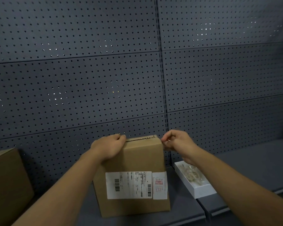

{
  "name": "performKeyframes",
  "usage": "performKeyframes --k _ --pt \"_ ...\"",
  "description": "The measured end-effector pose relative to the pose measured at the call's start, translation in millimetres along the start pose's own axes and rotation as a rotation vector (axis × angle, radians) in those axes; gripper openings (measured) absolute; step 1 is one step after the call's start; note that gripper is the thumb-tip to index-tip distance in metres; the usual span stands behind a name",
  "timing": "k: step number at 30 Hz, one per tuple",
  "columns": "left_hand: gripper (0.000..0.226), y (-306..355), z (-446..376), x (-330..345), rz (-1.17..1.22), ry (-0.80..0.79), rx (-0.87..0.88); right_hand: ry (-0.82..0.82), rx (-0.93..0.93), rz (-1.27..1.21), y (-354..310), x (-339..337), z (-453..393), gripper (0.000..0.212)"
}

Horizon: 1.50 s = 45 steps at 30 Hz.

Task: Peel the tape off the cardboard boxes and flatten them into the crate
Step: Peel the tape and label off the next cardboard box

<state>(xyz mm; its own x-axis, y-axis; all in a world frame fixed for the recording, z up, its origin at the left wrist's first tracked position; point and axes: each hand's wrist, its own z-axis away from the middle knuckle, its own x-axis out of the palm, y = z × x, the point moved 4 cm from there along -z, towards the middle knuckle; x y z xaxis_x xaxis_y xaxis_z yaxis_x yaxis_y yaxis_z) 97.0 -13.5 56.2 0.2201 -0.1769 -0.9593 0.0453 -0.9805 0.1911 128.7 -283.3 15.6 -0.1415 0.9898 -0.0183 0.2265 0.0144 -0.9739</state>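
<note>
A brown cardboard box [137, 162] stands upright on a dark shelf, with a white shipping label [128, 185] facing me. My left hand [109, 147] grips the box's top left corner, fingers curled over the top edge. At the top right corner my right hand [176, 141] pinches something thin, seemingly the end of clear tape. A dark seam runs along the box top between both hands.
A second cardboard box [8, 181] stands at the far left. A white tray [198, 190] with crumpled clear material lies to the right of the box. A dark pegboard wall [104, 79] rises directly behind. The shelf [252, 168] extends to the right.
</note>
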Motion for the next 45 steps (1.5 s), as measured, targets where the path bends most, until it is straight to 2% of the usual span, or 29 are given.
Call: performKeyframes --k 2,6,8,11,13,15,17,18,20,23,26,28,31,36,41,45 --pt "0.062 4 1 -1 -0.001 0.008 -0.016 -0.028 -0.007 0.065 6 0 5 0.029" --pt "0.105 8 12 -7 0.092 -0.080 0.040 -0.056 0.052 -0.050 12 -5 11 0.021" --pt "0.112 5 18 -11 0.149 -0.130 0.087 -0.044 0.053 -0.159 2 -4 10 0.020" --pt "0.099 -5 24 -20 0.275 -0.051 0.102 -0.049 0.011 -0.319 -28 9 8 0.019" --pt "0.072 -10 32 -22 0.460 0.009 0.091 -0.049 -0.028 -0.456 -55 23 4 0.017" --pt "0.051 -14 42 -14 0.620 -0.039 0.070 -0.082 -0.065 -0.545 -79 38 1 0.017" --pt "0.057 -19 45 6 0.684 -0.098 0.090 -0.111 -0.069 -0.453 -92 56 1 0.017" --pt "0.057 -21 45 12 0.708 -0.071 0.104 -0.111 -0.056 -0.366 -93 65 1 0.017" --pt "0.043 -19 47 14 0.877 0.045 0.086 -0.119 -0.025 -0.210 -85 85 2 0.017" --pt "0.033 -8 48 7 1.067 0.154 0.036 -0.200 -0.019 -0.068 -66 120 3 0.015" --pt "0.037 -6 47 7 0.946 0.174 0.019 -0.234 -0.034 -0.014 -57 143 3 0.016" --pt "0.036 -10 45 11 0.812 0.196 0.008 -0.219 -0.033 -0.007 -56 144 1 0.018" --pt "0.032 -12 35 15 0.743 0.195 -0.012 -0.154 -0.060 0.018 -54 134 -3 0.019" --pt "0.034 -12 26 12 0.627 0.159 0.002 -0.090 -0.034 -0.241 -57 118 1 0.020" --pt "0.035 -25 26 10 0.573 0.121 0.005 0.075 -0.030 -0.428 -67 67 -8 0.019" --pt "0.035 -16 20 10 0.502 0.123 0.012 -0.077 0.018 -0.424 -68 71 -9 0.012"
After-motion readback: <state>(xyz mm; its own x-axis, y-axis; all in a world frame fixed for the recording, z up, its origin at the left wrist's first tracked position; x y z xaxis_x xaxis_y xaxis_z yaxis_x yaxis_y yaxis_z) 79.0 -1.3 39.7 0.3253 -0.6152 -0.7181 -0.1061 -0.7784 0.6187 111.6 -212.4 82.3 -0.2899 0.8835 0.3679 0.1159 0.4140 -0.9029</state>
